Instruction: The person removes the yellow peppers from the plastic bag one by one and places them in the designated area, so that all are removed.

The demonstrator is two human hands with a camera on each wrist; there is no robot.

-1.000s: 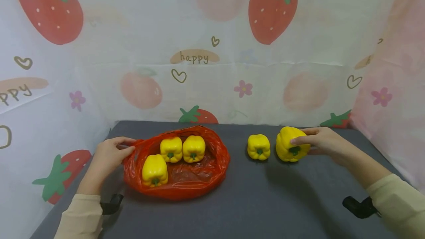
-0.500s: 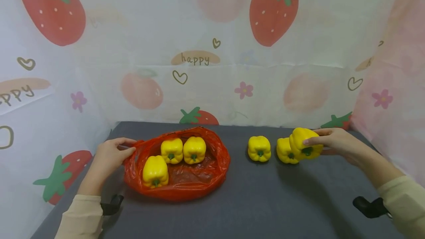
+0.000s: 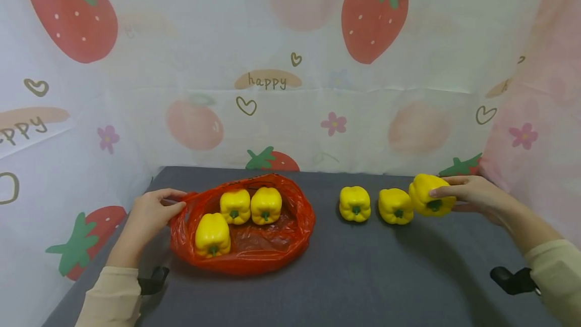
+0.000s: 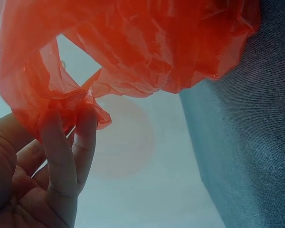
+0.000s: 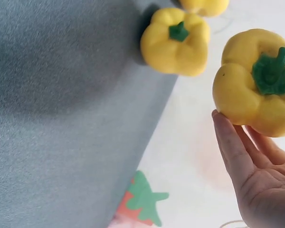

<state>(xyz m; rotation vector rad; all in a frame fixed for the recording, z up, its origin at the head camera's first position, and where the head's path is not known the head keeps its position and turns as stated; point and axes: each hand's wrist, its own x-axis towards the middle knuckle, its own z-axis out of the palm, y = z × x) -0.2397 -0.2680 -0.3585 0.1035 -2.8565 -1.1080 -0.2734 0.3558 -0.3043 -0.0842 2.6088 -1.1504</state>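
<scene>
My left hand (image 3: 152, 218) pinches the left rim of a red plastic bag (image 3: 272, 264); in the left wrist view the thin red plastic (image 4: 156, 42) gathers at the fingertips. Inside the opened bag lie three yellow bell peppers, one nearer the front (image 3: 212, 233) and two behind. At the right, my right hand (image 3: 483, 198) holds another yellow bell pepper (image 3: 426, 193) by its right side, raised above the table. Left of it two yellow bell peppers rest on the cloth, the nearer one (image 3: 396, 206) and a farther one (image 3: 355, 203). The right wrist view shows the held pepper's green stem (image 5: 270, 73).
A dark grey cloth (image 3: 345, 276) covers the table. White curtains printed with strawberries (image 3: 374, 14) and hearts stand behind and at both sides. Each wrist carries a small black camera mount (image 3: 513, 280).
My right hand has moved right with its bell pepper, uncovering the pepper on the table behind it. The left hand and the bag stay in place, with the view shifting slightly.
</scene>
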